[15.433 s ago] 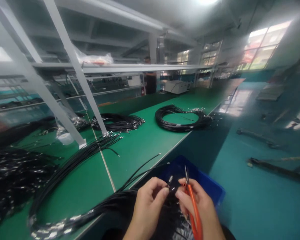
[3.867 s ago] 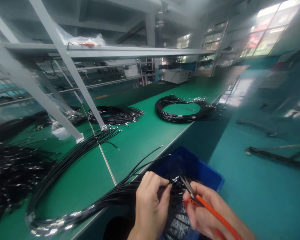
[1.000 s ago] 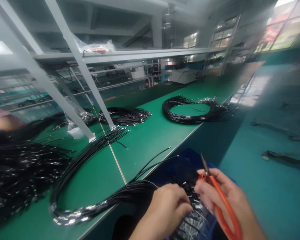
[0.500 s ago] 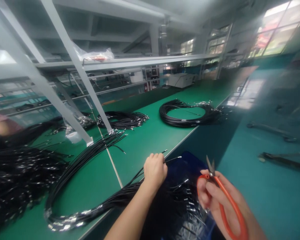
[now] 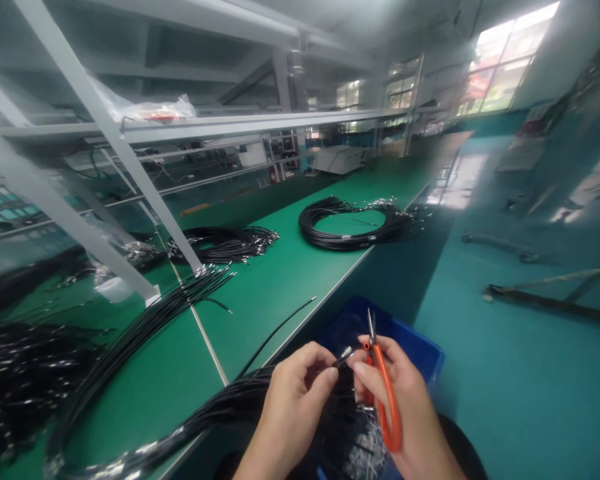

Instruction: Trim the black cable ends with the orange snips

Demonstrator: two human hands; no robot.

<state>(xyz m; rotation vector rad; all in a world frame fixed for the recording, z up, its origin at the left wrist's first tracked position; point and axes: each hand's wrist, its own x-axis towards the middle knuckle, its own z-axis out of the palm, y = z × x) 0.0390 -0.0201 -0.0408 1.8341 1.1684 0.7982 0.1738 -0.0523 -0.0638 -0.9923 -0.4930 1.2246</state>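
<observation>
My left hand (image 5: 300, 393) pinches a black cable near its silvery end (image 5: 347, 355), which points to the right. Close beside it, my right hand (image 5: 397, 390) is closed around scissors with orange handles (image 5: 391, 407); their narrow blades (image 5: 371, 325) point upward and look almost closed. The right fingertips are near the cable end, and I cannot tell whether they touch it. A thick bundle of black cables (image 5: 220, 407) curves over the table edge beneath my left hand. One single cable (image 5: 280, 325) sticks out from it over the green tabletop.
A blue bin (image 5: 420, 343) with clear plastic bits (image 5: 367, 447) stands below my hands. Coiled black cables (image 5: 330, 237) lie farther along the green table (image 5: 260, 287). More cables (image 5: 25, 387) are heaped at left. White shelf posts (image 5: 130, 180) rise from the table.
My hands have come together: the left now holds a cable end up near the right. The scissors moved left and stand more upright. The view has turned a little to the right.
</observation>
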